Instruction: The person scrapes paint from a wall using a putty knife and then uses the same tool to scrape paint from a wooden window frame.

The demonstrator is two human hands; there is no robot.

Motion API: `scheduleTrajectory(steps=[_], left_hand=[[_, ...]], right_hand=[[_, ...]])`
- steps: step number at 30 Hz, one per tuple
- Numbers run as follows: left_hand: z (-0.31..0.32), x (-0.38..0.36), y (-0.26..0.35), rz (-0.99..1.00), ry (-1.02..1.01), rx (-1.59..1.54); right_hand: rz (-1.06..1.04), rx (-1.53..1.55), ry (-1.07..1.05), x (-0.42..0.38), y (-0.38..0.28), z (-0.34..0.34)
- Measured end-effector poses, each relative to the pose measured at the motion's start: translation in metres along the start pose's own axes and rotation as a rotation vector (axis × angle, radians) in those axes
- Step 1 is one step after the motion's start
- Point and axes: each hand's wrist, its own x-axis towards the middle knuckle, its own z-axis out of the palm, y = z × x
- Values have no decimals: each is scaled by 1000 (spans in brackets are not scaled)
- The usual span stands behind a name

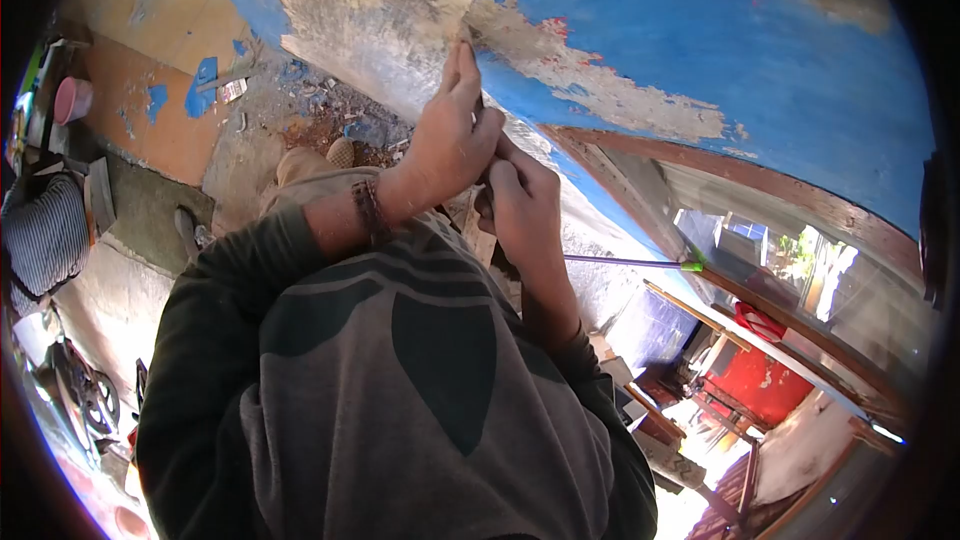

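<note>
My left hand (452, 135), with a dark bracelet at the wrist, reaches up to the wall. Its first fingers are stretched and pressed together, their tips at the edge of a bare, peeled patch (390, 0) in the blue paint (640, 10). The thumb bends in toward my right hand (525, 205), just below and to the right. My right hand is closed, its fingers curled round something mostly hidden. A dark sliver shows between the two hands; I cannot make out its kind. A second ragged strip of bare plaster (620, 90) runs right from the fingertips.
Paint flakes and rubble (345, 120) lie on the floor along the wall. A wooden window frame (740, 180) is at right, with a purple pole (625, 261) below it. A pink bucket (73, 100), a board (150, 110) and a striped cloth (45, 230) are at left.
</note>
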Motion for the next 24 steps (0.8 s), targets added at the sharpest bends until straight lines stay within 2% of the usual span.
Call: scheduleTrajectory(steps=[6,13,15,24], left_hand=[[-2,0,-5,116,23,80],[-7,0,-2,97,-24,52],[-7,2,-2,16,-25,7],[-10,4,-6,38,-1,6]], right_hand=[[-9,84,18,-1,0,4],[35,91,12,-2,-2,3],[45,115,-11,1,2,3],[16,100,-31,5,0,5]])
